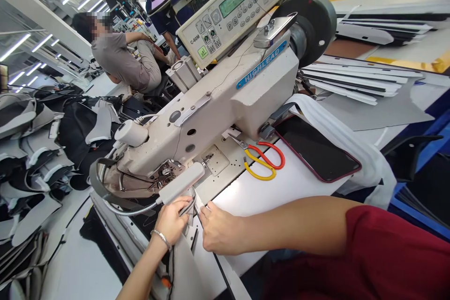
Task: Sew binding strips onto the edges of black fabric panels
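My left hand (170,220), with a silver bangle at the wrist, is closed on the folded edge of a grey fabric panel (184,265) just below the sewing head. To its right my right hand (220,230) is curled in a pinch at a white strip with a black edge (230,277), close to the fabric. Both hands are near the needle area of a large sewing machine (214,98); a white lamp (182,183) on a flexible neck hides part of it. Scissors (263,159) with red and yellow handles lie on the machine bed, beyond my right hand.
A dark phone (318,147) and a white fabric band (369,168) lie at right. Behind them are stacked white and black strips (355,79). A control panel (235,9) tops the machine. Grey and black pieces (31,150) pile at left. A co-worker (121,56) sits beyond.
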Tool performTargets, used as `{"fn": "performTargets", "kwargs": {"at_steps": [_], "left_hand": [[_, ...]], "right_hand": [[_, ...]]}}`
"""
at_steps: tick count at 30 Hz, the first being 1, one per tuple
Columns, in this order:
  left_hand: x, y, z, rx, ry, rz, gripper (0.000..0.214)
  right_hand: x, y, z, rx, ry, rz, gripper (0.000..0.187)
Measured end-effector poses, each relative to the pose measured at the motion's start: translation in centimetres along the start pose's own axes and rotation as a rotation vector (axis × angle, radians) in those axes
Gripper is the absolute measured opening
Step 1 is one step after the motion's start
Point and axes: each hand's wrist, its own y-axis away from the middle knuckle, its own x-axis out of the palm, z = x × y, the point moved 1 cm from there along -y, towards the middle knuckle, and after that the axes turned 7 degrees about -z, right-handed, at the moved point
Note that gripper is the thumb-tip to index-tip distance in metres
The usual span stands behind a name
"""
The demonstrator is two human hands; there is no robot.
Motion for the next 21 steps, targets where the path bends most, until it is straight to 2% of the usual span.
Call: {"fn": "performTargets", "kwargs": {"at_steps": [8,16,21], "left_hand": [[-0.1,0.0,0.2,-0.003,0.008,-0.004,0.025],[0.6,0.1,-0.1,-0.002,-0.028,-0.023,0.028],[1.1,0.1,-0.9,0.004,-0.085,-0.029,0.028]], "right_hand": [[-0.2,0.2,-0.2,-0.016,0.012,-0.011,0.013],[-0.3,0.0,-0.2,0.002,-0.006,0.012,0.013],[0.2,0.2,-0.1,0.003,0.021,-0.05,0.012]]}}
